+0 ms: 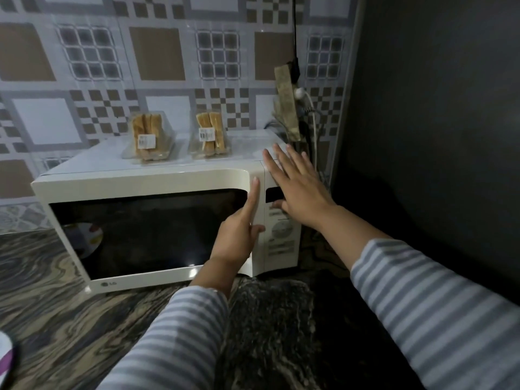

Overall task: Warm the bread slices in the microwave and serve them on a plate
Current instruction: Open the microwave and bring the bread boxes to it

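Far left bottom corner: edge of a white-and-purple object (5, 354), cut off by frame, can't tell what it is. Dark wood-grain table (56, 291) carries a cream microwave (157, 181), door shut, dark window; a plate with a coloured pattern (90, 237) shows faintly through the glass at the left. On top of the microwave, two clear packs of bread slices, both labelled: left pack (147, 140) and right pack (210, 136), near each other but apart, slices standing on edge.

Left hand (239, 235) at the door's right edge: index finger stretched straight up along the door, tip touching the cream strip by the control panel (280, 232); the other fingers (257, 229) curled in, thumb hidden. Holds nothing.

Right hand (298, 190) flat and open over the top right corner of the microwave and the panel, fingers (271, 161) spread and extended, holding nothing; contact with the casing unclear. Both sleeves grey-white striped.

Behind the microwave's right corner: a power strip (287, 105) with cables against the patterned tile wall (157, 52). Dark panel (436, 108) on the far right.
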`<state>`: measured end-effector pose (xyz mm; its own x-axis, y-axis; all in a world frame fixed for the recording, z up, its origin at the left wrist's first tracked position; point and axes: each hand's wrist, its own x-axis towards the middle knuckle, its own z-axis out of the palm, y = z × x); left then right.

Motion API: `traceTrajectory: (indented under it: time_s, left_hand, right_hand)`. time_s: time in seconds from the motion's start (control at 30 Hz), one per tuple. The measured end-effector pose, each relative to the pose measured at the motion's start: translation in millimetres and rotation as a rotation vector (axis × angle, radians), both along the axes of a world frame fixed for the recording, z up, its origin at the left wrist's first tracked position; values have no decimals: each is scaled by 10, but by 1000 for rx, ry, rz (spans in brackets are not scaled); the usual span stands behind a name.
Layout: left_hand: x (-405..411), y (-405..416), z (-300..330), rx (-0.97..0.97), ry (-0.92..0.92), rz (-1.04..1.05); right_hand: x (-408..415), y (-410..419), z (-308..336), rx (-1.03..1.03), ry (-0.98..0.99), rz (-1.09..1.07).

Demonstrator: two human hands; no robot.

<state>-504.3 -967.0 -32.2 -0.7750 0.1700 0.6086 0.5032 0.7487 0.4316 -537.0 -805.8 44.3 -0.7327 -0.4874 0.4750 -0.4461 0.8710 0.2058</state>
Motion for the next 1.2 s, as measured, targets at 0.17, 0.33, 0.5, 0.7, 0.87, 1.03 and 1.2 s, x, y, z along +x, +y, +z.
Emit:
traceTrajectory:
  time_s: [0.17, 0.33, 0.5, 0.7, 0.87, 1.03, 1.2]
  left_hand:
    - [80, 63, 15, 22, 7, 73]
    - [179, 110, -3, 70, 6, 91]
    - [346, 77, -7, 19, 5, 74]
    - [606, -115, 109, -81, 93, 221]
    - [576, -396, 521, -178, 347, 650]
    - [504, -398, 731, -273, -76, 623]
    - [639, -396, 763, -298, -156, 629]
  right_hand:
    - [19, -15, 2, 10, -10, -29]
    - [15, -16, 8, 19, -12, -44]
    - [36, -39, 39, 19, -14, -51]
    - [297, 30, 96, -5, -176, 5]
    - [443, -18, 193, -98, -236, 82]
    - [464, -138, 185, -85, -191, 18]
    - [565, -124, 142, -122, -181, 42]
